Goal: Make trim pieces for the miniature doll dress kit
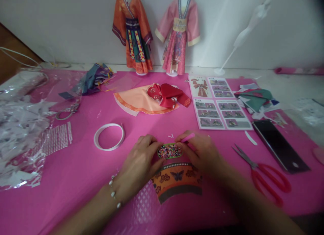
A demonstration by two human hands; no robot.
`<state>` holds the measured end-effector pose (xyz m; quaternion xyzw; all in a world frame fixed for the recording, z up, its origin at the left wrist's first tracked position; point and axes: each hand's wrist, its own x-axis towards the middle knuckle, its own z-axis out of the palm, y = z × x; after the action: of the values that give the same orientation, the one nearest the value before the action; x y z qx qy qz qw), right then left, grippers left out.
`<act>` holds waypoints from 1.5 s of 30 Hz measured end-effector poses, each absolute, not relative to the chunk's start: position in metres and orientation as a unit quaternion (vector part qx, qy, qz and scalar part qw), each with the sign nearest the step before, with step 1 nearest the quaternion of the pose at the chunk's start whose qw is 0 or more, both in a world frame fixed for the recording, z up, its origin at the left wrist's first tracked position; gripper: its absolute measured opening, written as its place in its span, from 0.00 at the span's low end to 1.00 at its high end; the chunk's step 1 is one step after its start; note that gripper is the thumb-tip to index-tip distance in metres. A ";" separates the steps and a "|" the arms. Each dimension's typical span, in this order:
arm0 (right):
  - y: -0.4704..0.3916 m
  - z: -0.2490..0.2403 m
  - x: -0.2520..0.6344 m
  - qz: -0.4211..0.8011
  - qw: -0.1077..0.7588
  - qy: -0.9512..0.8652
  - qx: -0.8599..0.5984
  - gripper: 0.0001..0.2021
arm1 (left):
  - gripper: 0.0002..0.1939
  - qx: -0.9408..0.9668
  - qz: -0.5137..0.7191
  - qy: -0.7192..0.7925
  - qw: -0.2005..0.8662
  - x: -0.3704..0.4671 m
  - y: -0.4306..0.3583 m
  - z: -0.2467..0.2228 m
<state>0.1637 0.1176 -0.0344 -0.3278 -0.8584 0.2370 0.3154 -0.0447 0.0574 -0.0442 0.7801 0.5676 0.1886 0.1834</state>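
A small oval tray with a green rim, full of tiny multicoloured beads, lies on the pink mat. My left hand grips its left edge between thumb and fingers. In my right hand, fingers pinch a short pink stick at the tray's right end; its tip is hidden. Just below the tray sits a curved orange fabric piece with a butterfly print, a dark lower band and a row of pearl-like beads along its upper edge. My right hand partly covers its right side.
Red-handled scissors and a phone lie right. A white tape roll and plastic bags are left. Behind are peach cloth, an instruction sheet and two dressed doll forms.
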 end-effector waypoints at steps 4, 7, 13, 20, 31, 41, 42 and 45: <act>0.118 -0.033 0.165 0.249 0.310 -0.853 -0.338 0.04 | 0.16 0.779 0.193 0.569 0.181 -0.044 0.057 -0.043; 0.118 -0.033 0.166 0.262 0.313 -0.846 -0.344 0.04 | 0.15 0.778 0.187 0.571 0.185 -0.044 0.057 -0.041; 0.117 -0.033 0.167 0.248 0.324 -0.846 -0.342 0.05 | 0.16 0.781 0.192 0.566 0.182 -0.044 0.057 -0.042; 0.116 -0.031 0.167 0.247 0.298 -0.859 -0.336 0.04 | 0.16 0.779 0.185 0.569 0.185 -0.044 0.058 -0.043; 0.116 -0.032 0.166 0.235 0.296 -0.866 -0.329 0.03 | 0.14 0.779 0.186 0.571 0.184 -0.045 0.057 -0.044; 0.117 -0.034 0.166 0.234 0.286 -0.867 -0.335 0.03 | 0.14 0.777 0.187 0.571 0.189 -0.044 0.057 -0.044; 0.117 -0.034 0.166 0.232 0.285 -0.867 -0.337 0.03 | 0.14 0.777 0.189 0.571 0.188 -0.044 0.057 -0.044; 0.117 -0.035 0.166 0.232 0.291 -0.864 -0.341 0.03 | 0.14 0.778 0.193 0.569 0.184 -0.044 0.058 -0.044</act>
<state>0.1664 0.1171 -0.0346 -0.3405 -0.8637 0.2317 0.2905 -0.0443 0.0576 -0.0444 0.7776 0.5694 0.1929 0.1843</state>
